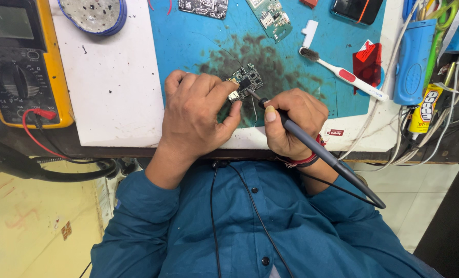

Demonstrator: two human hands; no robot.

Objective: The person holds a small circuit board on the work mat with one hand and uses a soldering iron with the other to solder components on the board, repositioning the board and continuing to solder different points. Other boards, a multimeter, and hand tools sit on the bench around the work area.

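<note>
So the person's left hand (196,116) is curled over a small dark circuit board (247,81), thumb and forefinger pinched on its near-left corner, pinning it down on the blue work mat (198,44). The board sits near the mat's front edge, right in the middle of a big sooty smudge. The right hand (293,122) is wrapped tight around a grey soldering iron (322,154), held like a pen, with the tip touching the board's near edge. The iron's handle runs back past the wrist and off the front edge of the bench (106,87).

Other stuff lying around: a yellow multimeter (21,62) at the bench's left edge with a red lead plugged in, and a round blue-rimmed dish (93,14) at the back edge. A white and red toothbrush (342,74) lies on the right part of the mat, with a red plastic piece (367,64) just beside it. Two more circuit boards (270,15) sit along the mat's back edge. A blue box (413,62) and a yellow glue tube (427,108) are over by the right edge, among white cables.
</note>
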